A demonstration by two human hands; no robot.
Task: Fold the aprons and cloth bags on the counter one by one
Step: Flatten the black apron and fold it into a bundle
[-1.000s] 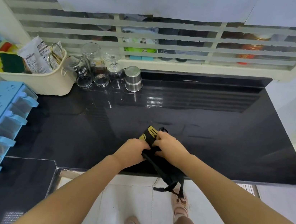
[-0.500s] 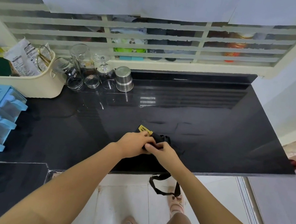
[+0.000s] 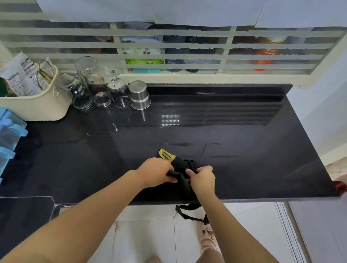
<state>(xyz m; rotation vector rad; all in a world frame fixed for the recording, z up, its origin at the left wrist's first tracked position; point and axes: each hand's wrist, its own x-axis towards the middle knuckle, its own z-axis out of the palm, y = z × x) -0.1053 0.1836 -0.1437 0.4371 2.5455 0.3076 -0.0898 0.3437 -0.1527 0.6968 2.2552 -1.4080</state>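
While standing at the desk (image 3: 232,150), letting a strap (image 3: 188,214) dangle past its near edge above the floor. Grasping the bunched black cloth (image 3: 180,165) from both sides: clenching the left grip (image 3: 155,169) on its left part, curling the right grip (image 3: 202,179) into its right. Holding the cloth on the desk close to the front edge, showing a yellow print (image 3: 166,154) just beyond the left grip. Facing, farther back at rear left, a steel cup (image 3: 140,95), glasses (image 3: 89,89) and a cream basket (image 3: 45,105).

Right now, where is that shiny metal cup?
In the head view, the metal cup stands at the back of the black counter, left of centre, just right of the glass jars.
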